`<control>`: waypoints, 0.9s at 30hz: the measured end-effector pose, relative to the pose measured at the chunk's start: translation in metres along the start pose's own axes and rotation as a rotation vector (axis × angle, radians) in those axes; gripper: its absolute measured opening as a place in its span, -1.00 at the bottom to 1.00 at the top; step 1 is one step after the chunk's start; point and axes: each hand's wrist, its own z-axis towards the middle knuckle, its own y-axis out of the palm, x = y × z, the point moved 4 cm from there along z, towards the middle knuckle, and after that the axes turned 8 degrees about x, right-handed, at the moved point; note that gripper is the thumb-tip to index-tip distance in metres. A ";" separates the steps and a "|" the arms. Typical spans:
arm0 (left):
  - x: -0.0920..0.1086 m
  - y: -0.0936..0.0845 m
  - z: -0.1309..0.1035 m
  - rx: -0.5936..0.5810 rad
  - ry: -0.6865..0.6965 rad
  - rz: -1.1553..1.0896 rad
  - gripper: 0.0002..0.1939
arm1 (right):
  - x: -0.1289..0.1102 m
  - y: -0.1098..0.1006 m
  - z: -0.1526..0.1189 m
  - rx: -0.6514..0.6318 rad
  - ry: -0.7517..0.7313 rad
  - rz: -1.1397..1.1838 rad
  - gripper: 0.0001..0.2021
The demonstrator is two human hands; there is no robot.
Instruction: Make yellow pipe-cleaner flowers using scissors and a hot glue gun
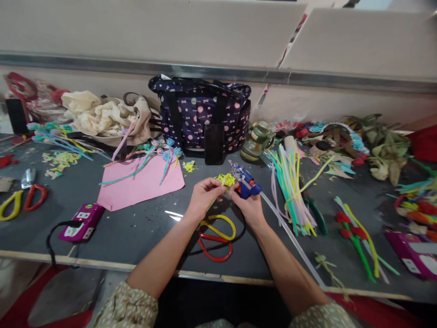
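Note:
My left hand (205, 195) is closed in a pinch on a small pale yellow-green piece (223, 183), above the middle of the dark table. Just right of it, my right hand (250, 205) is wrapped round a blue glue gun (245, 180), whose nozzle points up and left. A long clear glue stick (293, 241) runs from the gun's back down to the right. Small yellow pieces (227, 178) lie in a pile behind my fingertips. Scissors with yellow and red handles (218, 228) rest on the table between my forearms, with a black cable across them.
Behind my hands stand a dark patterned bag (201, 109), a black phone (214, 144) and a green-lidded jar (257, 141). A pink sheet (143, 187) and purple box (83, 222) lie left; bundled pipe cleaners (290, 187) and red-budded stems (355, 232) lie right.

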 end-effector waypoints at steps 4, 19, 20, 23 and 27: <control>0.000 0.000 0.000 0.032 -0.010 -0.016 -0.71 | 0.002 -0.001 -0.001 -0.034 -0.022 -0.009 -0.75; -0.012 -0.001 0.004 0.032 -0.258 -0.271 -0.67 | 0.009 -0.001 -0.004 -0.075 -0.200 -0.071 -0.73; -0.013 -0.001 0.004 0.031 -0.254 -0.269 -0.68 | 0.009 -0.002 -0.005 -0.067 -0.206 -0.079 -0.73; -0.015 -0.001 0.005 0.012 -0.258 -0.270 -0.68 | 0.009 -0.003 -0.005 -0.045 -0.219 -0.107 -0.75; -0.014 0.001 0.003 -0.040 -0.272 -0.243 -0.68 | 0.004 -0.007 -0.003 0.001 -0.203 -0.102 -0.74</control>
